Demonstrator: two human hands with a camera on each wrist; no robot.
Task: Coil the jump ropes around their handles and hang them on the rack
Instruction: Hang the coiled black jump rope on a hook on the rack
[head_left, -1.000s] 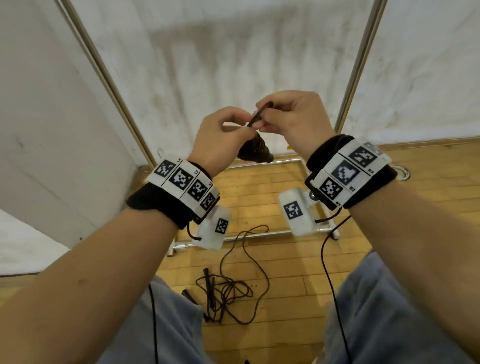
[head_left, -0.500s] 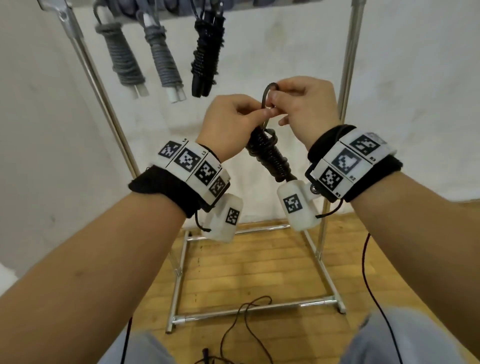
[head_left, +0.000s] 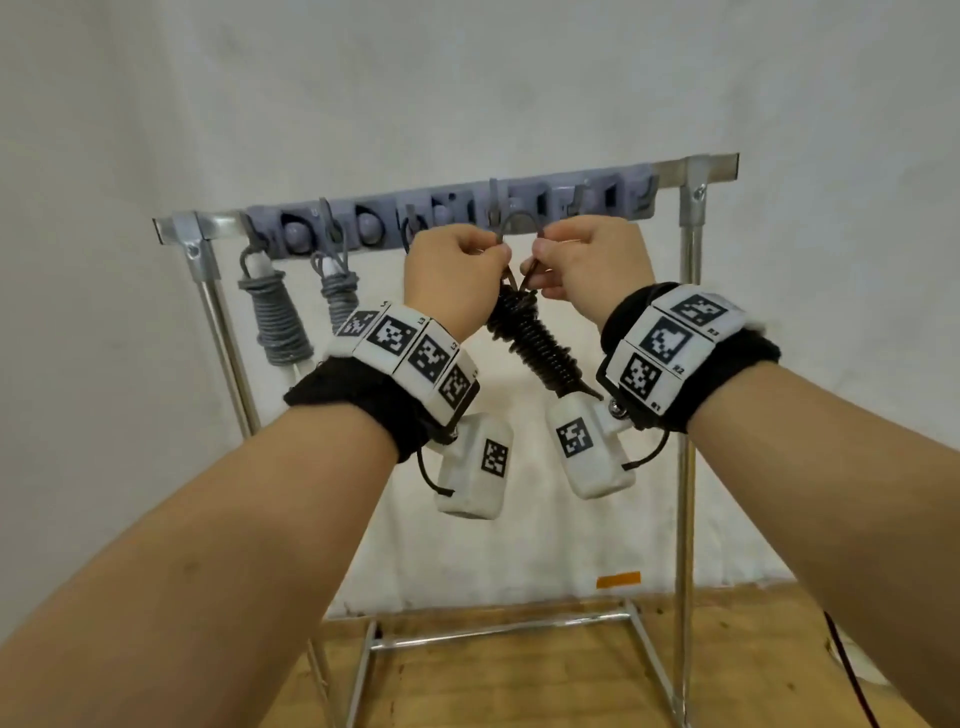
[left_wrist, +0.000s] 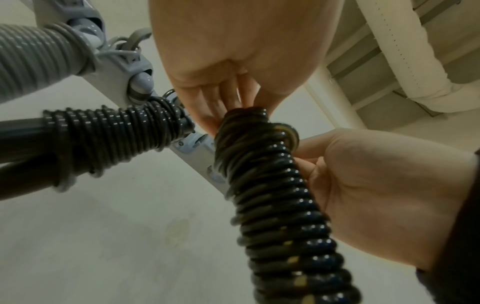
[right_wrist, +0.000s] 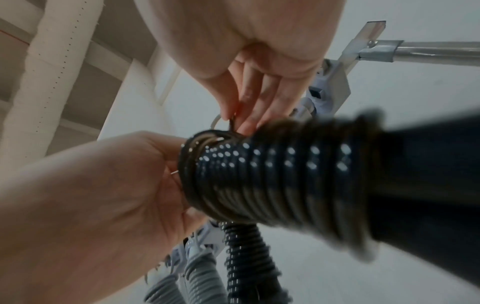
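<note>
Left hand (head_left: 457, 270): raised before the rack; thumb and fingers are pinched on one side of the rope loop.
Right hand (head_left: 592, 265): raised beside the left; fingers (right_wrist: 249, 96) are curled and pinched on the other side of the loop.
Rope loop (head_left: 521, 221): a dark arch stretched between both hands, held just at a hook (head_left: 493, 195) of the rack; whether it is seated on the hook cannot be told.
Black coiled jump rope (head_left: 535, 343): wound tightly round its handles, slung tilted below the hands, between the wrists.
Rack (head_left: 691, 291): metal frame on the wooden floor, a grey hook strip (head_left: 447, 213) fixed along the top bar.
Grey coiled ropes (head_left: 275, 322): two, hung at the left hooks.
Second black coiled rope (left_wrist: 111, 135): hung behind the left hand, seen in the wrist views.
</note>
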